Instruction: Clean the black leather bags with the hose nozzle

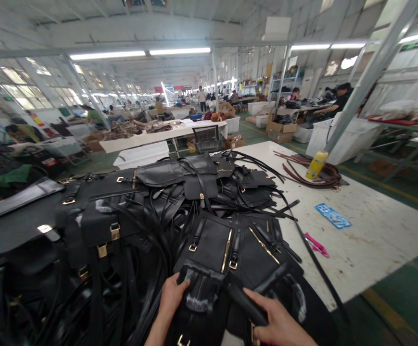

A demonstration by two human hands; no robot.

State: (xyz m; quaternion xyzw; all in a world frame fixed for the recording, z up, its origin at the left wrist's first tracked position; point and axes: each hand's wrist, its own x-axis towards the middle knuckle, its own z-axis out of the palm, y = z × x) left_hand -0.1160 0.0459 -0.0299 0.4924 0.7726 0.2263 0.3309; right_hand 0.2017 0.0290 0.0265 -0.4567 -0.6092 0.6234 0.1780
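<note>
Diagonally, a black strip (243, 298) runs into the right hand (275, 322)

The left hand (172, 294) and right hand (274, 318) are bare, with slender fingers and rounded fingertips. The visible left forearm (157, 330) is bare too; the nails seem short, though blur makes that uncertain.

yellow bottle (316, 165), pink tool (317, 244), blue card (333, 216)
</note>
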